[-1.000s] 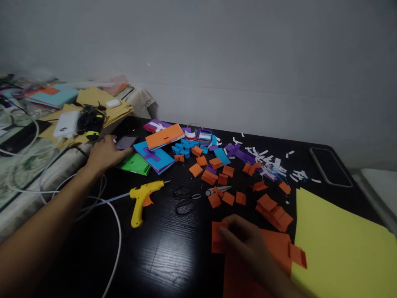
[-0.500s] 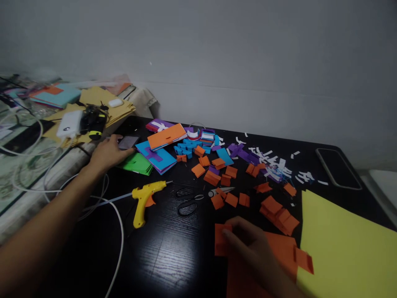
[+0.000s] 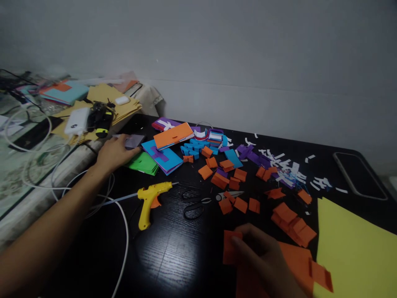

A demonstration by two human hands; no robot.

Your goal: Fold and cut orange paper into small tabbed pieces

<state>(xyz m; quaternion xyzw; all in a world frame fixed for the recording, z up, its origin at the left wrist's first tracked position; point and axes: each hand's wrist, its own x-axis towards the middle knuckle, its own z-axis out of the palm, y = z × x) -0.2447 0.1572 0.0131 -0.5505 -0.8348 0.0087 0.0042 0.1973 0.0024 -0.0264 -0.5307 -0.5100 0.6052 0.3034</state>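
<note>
My left hand (image 3: 114, 154) reaches to the far left of the black table. Its fingers are spread over a thin grey sheet (image 3: 135, 141), and the thumb lies near the folded green paper (image 3: 143, 163). Whether the fingers press on the sheet, I cannot tell. My right hand (image 3: 263, 252) pinches a small folded orange paper piece (image 3: 230, 247) between thumb and fingers. Beneath that hand lies a larger orange paper (image 3: 294, 263) with a folded tab at its right end. Several small orange paper pieces (image 3: 240, 205) are scattered beyond it.
A yellow glue gun (image 3: 151, 198) with its stick and black-handled scissors (image 3: 192, 210) lie mid-table. Blue and orange folded papers (image 3: 173, 135), white scraps (image 3: 283, 163), yellow sheet (image 3: 353, 248) and phone (image 3: 359, 176) surround them. White cables (image 3: 125, 231) loop at left.
The camera view has turned slightly left, so everything sits a little farther right. A bit more of the grey sheet shows around my left fingers. My right hand keeps its pinch.
</note>
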